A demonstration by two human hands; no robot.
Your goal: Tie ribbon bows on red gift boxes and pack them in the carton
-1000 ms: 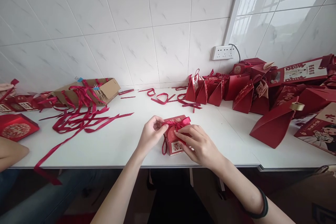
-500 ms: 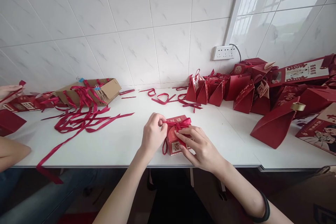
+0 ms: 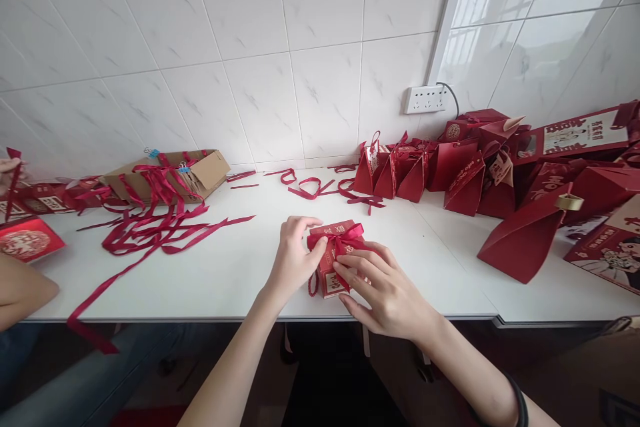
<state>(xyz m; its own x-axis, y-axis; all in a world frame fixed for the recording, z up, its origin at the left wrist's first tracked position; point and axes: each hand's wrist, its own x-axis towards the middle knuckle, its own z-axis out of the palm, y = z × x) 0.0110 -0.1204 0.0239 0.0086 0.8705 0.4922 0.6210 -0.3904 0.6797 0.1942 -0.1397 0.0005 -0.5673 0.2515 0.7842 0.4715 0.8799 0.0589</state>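
Both hands rest on the small red box at the near edge of the tabletop. The right hand lies with fingers spread against its front; the left hand pinches the ribbon bow (on top). Beyond the right hand stand red gift bags.

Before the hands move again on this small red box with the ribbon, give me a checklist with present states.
1. Small red box sits flat on the white table: ok.
2. Left hand touches the box's left side: ok.
3. Right hand lies against the box's front right: ok.
4. Ribbon bow is formed on top: ok.
5. Bow knot is tight: cannot tell.
6. Box stands apart from the loose ribbons and the red gift bags: ok.
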